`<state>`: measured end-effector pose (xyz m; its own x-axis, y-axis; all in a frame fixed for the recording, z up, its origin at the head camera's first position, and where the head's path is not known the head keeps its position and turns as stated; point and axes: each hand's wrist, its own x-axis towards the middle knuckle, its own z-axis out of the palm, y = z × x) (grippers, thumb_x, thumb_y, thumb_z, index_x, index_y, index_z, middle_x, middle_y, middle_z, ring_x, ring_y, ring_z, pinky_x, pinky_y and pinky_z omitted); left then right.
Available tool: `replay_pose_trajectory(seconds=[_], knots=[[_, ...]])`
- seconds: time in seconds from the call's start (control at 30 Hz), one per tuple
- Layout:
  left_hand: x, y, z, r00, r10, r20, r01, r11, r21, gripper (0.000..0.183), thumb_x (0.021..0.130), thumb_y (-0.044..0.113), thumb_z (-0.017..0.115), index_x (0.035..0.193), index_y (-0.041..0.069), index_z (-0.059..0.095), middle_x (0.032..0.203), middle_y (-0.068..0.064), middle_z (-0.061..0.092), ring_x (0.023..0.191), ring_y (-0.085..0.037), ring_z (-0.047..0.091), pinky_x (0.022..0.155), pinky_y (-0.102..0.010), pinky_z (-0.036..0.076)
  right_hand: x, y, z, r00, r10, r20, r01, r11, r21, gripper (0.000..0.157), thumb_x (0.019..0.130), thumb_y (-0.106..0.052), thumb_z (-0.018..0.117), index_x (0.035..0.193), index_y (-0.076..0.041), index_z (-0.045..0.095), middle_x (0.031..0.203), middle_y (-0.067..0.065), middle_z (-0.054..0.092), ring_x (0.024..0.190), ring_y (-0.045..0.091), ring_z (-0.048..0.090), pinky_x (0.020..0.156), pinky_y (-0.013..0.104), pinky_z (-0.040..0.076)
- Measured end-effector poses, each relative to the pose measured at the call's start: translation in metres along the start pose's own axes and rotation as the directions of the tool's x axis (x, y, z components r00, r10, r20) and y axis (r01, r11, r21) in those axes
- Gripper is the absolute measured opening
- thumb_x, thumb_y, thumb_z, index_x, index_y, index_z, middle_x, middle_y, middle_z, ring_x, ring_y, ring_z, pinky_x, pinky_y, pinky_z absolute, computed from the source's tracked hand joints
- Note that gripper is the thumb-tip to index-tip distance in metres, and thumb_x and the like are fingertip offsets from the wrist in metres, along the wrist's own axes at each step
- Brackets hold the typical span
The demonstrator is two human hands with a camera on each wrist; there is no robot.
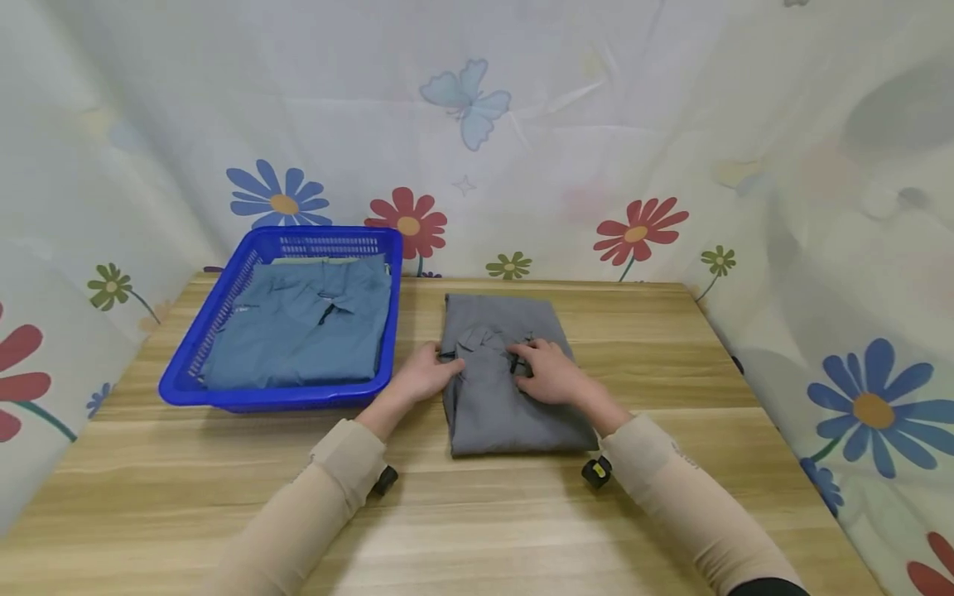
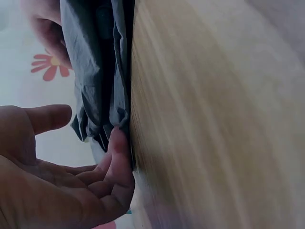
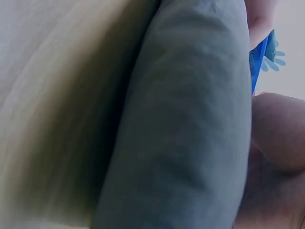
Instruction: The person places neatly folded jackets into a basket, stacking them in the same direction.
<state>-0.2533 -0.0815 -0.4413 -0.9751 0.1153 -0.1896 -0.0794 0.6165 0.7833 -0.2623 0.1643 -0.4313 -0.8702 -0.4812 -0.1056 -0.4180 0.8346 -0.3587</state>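
Note:
A folded grey collared shirt (image 1: 507, 418) lies on the wooden table in front of me. At its left side my left hand (image 1: 422, 374) touches the edge; in the left wrist view the fingertips (image 2: 117, 143) reach the lower layers beside the tabletop, and the thumb (image 2: 50, 118) stands apart from the cloth. My right hand (image 1: 550, 372) rests on top near the collar and a dark strip, with thumb and fingers spread apart. The right wrist view is mostly filled by the shirt's thick folded side, and only part of the right hand (image 3: 281, 138) shows there.
To the left stands a blue plastic basket (image 1: 395, 323) with a folded blue-grey shirt (image 1: 298, 339) on top of other cloth. The wooden table (image 1: 477, 530) reaches back to a flower-printed curtain (image 1: 551, 165). Each wrist carries a small black device.

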Motion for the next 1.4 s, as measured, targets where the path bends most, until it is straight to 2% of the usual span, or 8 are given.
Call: replay_pose_trajectory(seconds=[0.27,0.43,0.57,0.7,0.83,0.97,1.17,1.4], knots=[[0.003,0.003,0.0,0.999,-0.019,-0.051,0.023,0.997,0.072,0.055,0.098,0.041,0.067,0.12,-0.009,0.06,0.109,-0.02,0.063,0.095,-0.03,0.06,0.081,-0.041,0.05,-0.002,0.003,-0.003,0.998,-0.054,-0.026,0.057,0.992,0.11,0.052,0.101,-0.017,0.065,0.149,-0.003,0.052,0.146,0.026,0.05,0.136,0.045,0.044,0.109,0.059,0.038],[0.009,0.005,0.002,0.997,-0.057,-0.06,0.062,0.994,0.087,0.048,0.093,0.05,0.072,0.093,0.004,0.06,0.085,-0.006,0.053,0.077,-0.022,0.051,0.066,-0.035,0.042,-0.008,0.016,-0.012,0.994,-0.098,-0.04,0.106,0.932,0.346,0.05,0.102,-0.013,0.063,0.149,0.0,0.049,0.148,0.023,0.051,0.136,0.041,0.047,0.108,0.057,0.04],[0.016,0.006,0.006,0.994,-0.083,-0.075,0.088,0.993,0.073,0.052,0.09,0.056,0.073,0.085,0.007,0.055,0.08,-0.003,0.045,0.072,-0.021,0.048,0.061,-0.033,0.038,-0.017,0.032,-0.021,0.985,-0.002,-0.175,0.088,0.869,0.487,0.042,0.103,-0.007,0.06,0.142,0.005,0.053,0.138,0.028,0.057,0.124,0.044,0.055,0.098,0.054,0.048],[0.023,0.007,0.009,0.993,-0.081,-0.089,0.09,0.991,0.1,0.057,0.088,0.061,0.072,0.078,0.01,0.051,0.075,-0.002,0.042,0.067,-0.019,0.046,0.058,-0.033,0.036,-0.025,0.049,-0.025,0.937,0.204,-0.284,-0.03,0.856,0.516,0.039,0.101,-0.006,0.061,0.137,0.01,0.055,0.129,0.033,0.057,0.109,0.043,0.06,0.083,0.047,0.054],[0.029,0.007,0.011,0.992,-0.088,-0.093,0.099,0.987,0.125,0.058,0.089,0.058,0.074,0.067,0.014,0.042,0.065,0.002,0.035,0.057,-0.015,0.039,0.055,-0.031,0.033,-0.03,0.062,-0.024,0.943,0.304,-0.135,-0.203,0.848,0.489,0.05,0.102,-0.011,0.062,0.143,0.012,0.045,0.127,0.033,0.056,0.104,0.041,0.062,0.079,0.045,0.055],[0.03,0.009,0.012,0.991,-0.083,-0.108,0.098,0.985,0.143,0.058,0.09,0.051,0.076,0.061,0.015,0.04,0.059,0.004,0.032,0.052,-0.014,0.036,0.053,-0.031,0.032,-0.028,0.067,-0.019,0.959,0.281,-0.043,-0.231,0.858,0.459,0.055,0.1,-0.012,0.065,0.142,0.017,0.043,0.123,0.031,0.06,0.102,0.036,0.063,0.08,0.041,0.055],[0.026,0.015,0.011,0.989,-0.058,-0.139,0.079,0.986,0.147,0.046,0.092,0.043,0.076,0.07,0.009,0.053,0.071,-0.003,0.045,0.066,-0.02,0.047,0.061,-0.033,0.039,-0.023,0.068,-0.015,0.968,0.252,-0.022,-0.209,0.845,0.492,0.056,0.099,-0.015,0.067,0.141,0.016,0.045,0.123,0.029,0.059,0.098,0.031,0.062,0.076,0.037,0.055],[0.024,0.019,0.01,0.989,-0.032,-0.145,0.05,0.992,0.119,0.047,0.097,0.033,0.071,0.124,-0.006,0.068,0.126,-0.022,0.065,0.111,-0.032,0.061,0.094,-0.042,0.05,-0.027,0.071,-0.019,0.978,0.205,0.038,-0.191,0.812,0.552,0.064,0.097,-0.012,0.07,0.147,0.013,0.039,0.124,0.03,0.056,0.101,0.033,0.06,0.074,0.039,0.057]])
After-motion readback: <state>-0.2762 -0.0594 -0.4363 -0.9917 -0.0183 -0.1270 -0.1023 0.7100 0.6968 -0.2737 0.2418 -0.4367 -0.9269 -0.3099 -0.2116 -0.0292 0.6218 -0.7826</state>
